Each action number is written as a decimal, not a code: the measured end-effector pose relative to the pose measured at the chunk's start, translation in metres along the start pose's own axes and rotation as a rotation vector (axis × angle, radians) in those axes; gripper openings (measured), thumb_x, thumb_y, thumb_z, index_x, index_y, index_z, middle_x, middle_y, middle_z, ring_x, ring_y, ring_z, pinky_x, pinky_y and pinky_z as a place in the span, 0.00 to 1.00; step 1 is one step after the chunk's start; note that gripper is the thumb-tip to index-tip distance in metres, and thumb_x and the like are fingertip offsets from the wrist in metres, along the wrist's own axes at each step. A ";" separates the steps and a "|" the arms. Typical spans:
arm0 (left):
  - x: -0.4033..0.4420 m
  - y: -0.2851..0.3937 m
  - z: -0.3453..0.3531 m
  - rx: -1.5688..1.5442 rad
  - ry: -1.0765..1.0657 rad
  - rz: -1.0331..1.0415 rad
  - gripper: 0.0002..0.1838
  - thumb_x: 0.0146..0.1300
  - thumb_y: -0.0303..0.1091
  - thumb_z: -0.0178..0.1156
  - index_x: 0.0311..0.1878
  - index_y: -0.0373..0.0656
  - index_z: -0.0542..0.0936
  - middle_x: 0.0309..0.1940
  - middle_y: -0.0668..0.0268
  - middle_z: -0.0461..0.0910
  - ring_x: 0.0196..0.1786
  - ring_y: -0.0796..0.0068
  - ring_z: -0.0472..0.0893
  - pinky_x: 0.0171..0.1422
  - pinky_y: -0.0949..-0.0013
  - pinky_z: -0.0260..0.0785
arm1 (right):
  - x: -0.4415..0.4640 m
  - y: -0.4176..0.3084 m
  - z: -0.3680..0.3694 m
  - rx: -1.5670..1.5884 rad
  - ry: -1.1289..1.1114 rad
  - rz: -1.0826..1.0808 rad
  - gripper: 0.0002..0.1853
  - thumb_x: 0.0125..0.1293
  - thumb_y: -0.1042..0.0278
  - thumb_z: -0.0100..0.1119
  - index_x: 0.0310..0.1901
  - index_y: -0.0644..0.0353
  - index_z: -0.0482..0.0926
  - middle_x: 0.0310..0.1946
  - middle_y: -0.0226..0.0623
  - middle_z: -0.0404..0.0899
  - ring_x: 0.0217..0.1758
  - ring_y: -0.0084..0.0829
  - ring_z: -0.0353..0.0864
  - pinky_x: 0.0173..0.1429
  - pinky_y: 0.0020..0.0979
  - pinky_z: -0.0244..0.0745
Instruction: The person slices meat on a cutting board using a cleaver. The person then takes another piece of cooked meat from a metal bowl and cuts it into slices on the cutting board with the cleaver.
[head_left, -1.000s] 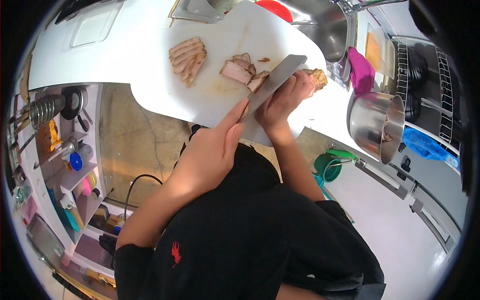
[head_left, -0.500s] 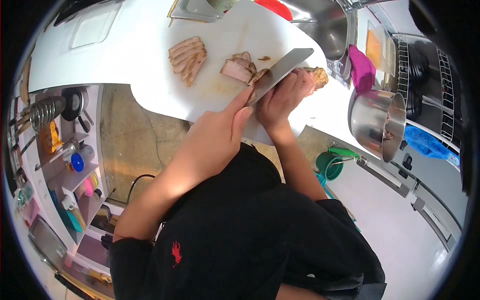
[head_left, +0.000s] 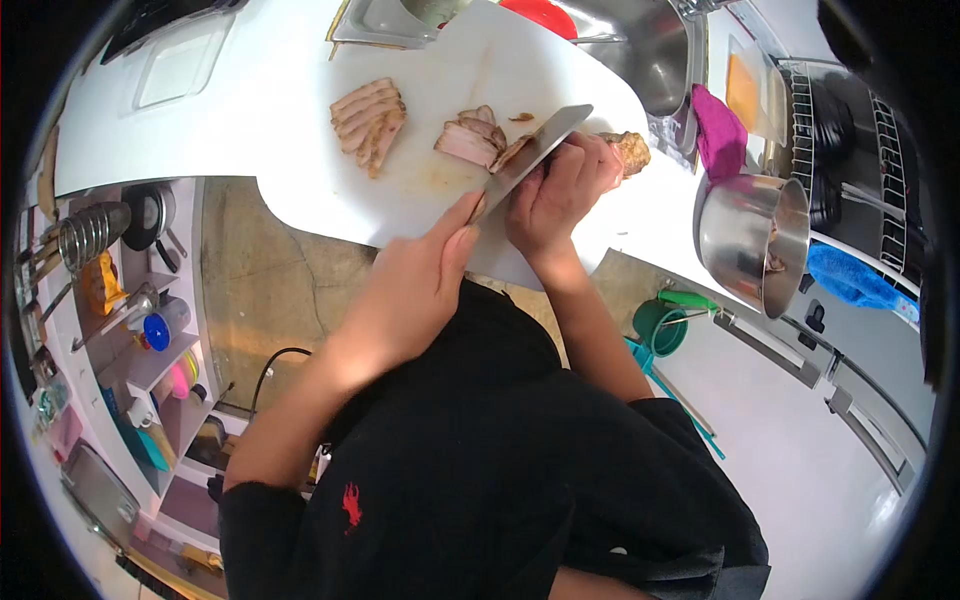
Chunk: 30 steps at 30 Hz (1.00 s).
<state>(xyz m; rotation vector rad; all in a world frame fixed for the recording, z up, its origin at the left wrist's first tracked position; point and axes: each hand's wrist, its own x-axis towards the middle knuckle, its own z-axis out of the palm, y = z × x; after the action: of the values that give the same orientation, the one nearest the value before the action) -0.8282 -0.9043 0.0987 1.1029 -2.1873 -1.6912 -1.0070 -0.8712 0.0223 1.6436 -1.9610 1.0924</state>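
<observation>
My left hand [head_left: 425, 275] is closed around the handle of a kitchen knife [head_left: 535, 155], its blade slanting up and to the right. Beside the blade, my right hand [head_left: 560, 195] is wrapped over a browned chunk of cooked meat [head_left: 632, 152], whose far end sticks out past the fingers. A thin meat slice [head_left: 512, 153] leans along the blade's left side. Several cut slices [head_left: 470, 142] lie just left of it, and a fanned row of slices [head_left: 368, 118] sits further left. All this meat is on a white cutting board [head_left: 400, 205].
Behind the board is a metal sink [head_left: 655, 70] with a red bowl [head_left: 540, 15]. To the right stand a steel pot [head_left: 735, 235], a magenta cloth [head_left: 718, 130] and a dish rack [head_left: 805, 130]. Shelves with utensils [head_left: 95, 235] are at lower left; a green bucket [head_left: 658, 328] is below the counter.
My left hand has drawn the knife back, down and to the left, toward my body. My right hand stays nearly in place on the meat chunk.
</observation>
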 end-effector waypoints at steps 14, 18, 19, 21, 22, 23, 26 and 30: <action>-0.017 -0.003 -0.001 -0.004 0.019 -0.067 0.24 0.77 0.43 0.41 0.67 0.37 0.69 0.37 0.37 0.79 0.41 0.34 0.78 0.48 0.46 0.69 | 0.001 0.000 0.002 -0.001 0.017 0.017 0.08 0.54 0.72 0.50 0.37 0.61 0.70 0.39 0.41 0.73 0.48 0.44 0.66 0.63 0.50 0.52; 0.014 0.001 0.005 0.028 0.047 0.015 0.23 0.77 0.43 0.41 0.63 0.37 0.71 0.36 0.36 0.78 0.41 0.33 0.77 0.46 0.43 0.68 | -0.005 0.002 0.004 0.025 0.005 0.051 0.09 0.53 0.67 0.54 0.36 0.58 0.72 0.42 0.40 0.73 0.53 0.46 0.67 0.66 0.54 0.52; 0.024 0.010 0.004 0.041 0.030 0.020 0.22 0.77 0.43 0.41 0.62 0.36 0.71 0.35 0.36 0.78 0.41 0.33 0.77 0.46 0.43 0.68 | -0.005 0.002 0.005 0.020 0.008 0.051 0.09 0.53 0.67 0.54 0.36 0.58 0.72 0.42 0.40 0.73 0.53 0.46 0.67 0.65 0.54 0.52; 0.031 0.017 0.004 0.048 0.018 0.028 0.22 0.77 0.43 0.40 0.60 0.36 0.72 0.35 0.36 0.78 0.41 0.32 0.77 0.45 0.41 0.68 | -0.005 0.003 0.005 0.010 0.016 0.048 0.10 0.53 0.67 0.54 0.37 0.58 0.72 0.42 0.40 0.73 0.52 0.46 0.67 0.65 0.54 0.52; 0.032 0.017 0.006 0.040 0.022 0.028 0.21 0.77 0.42 0.40 0.60 0.36 0.72 0.35 0.36 0.79 0.42 0.32 0.77 0.45 0.41 0.68 | -0.006 0.003 0.005 0.008 0.022 0.049 0.10 0.53 0.67 0.54 0.37 0.58 0.72 0.42 0.40 0.73 0.52 0.46 0.67 0.65 0.54 0.52; 0.031 0.017 0.006 0.033 0.030 0.026 0.21 0.77 0.42 0.40 0.59 0.36 0.73 0.34 0.36 0.79 0.42 0.31 0.76 0.44 0.40 0.68 | -0.006 0.003 0.005 0.010 0.027 0.051 0.10 0.53 0.67 0.54 0.37 0.58 0.72 0.42 0.39 0.73 0.52 0.45 0.67 0.65 0.55 0.52; 0.007 0.014 0.010 0.061 0.071 -0.065 0.21 0.77 0.42 0.40 0.59 0.35 0.73 0.35 0.36 0.79 0.42 0.31 0.76 0.45 0.40 0.68 | -0.005 0.003 0.005 0.018 0.021 0.047 0.09 0.53 0.67 0.54 0.37 0.58 0.72 0.42 0.39 0.73 0.52 0.45 0.67 0.65 0.55 0.52; -0.020 -0.005 0.015 0.021 0.124 -0.019 0.22 0.77 0.42 0.39 0.60 0.35 0.72 0.35 0.36 0.79 0.42 0.31 0.76 0.45 0.40 0.68 | 0.001 -0.001 0.000 0.011 0.015 0.003 0.06 0.58 0.72 0.49 0.38 0.61 0.70 0.39 0.42 0.73 0.47 0.44 0.66 0.61 0.47 0.53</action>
<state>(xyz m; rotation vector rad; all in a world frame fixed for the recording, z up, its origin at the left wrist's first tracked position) -0.8199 -0.8810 0.0949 1.2033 -2.1297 -1.5659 -1.0064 -0.8725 0.0233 1.6345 -1.9517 1.1152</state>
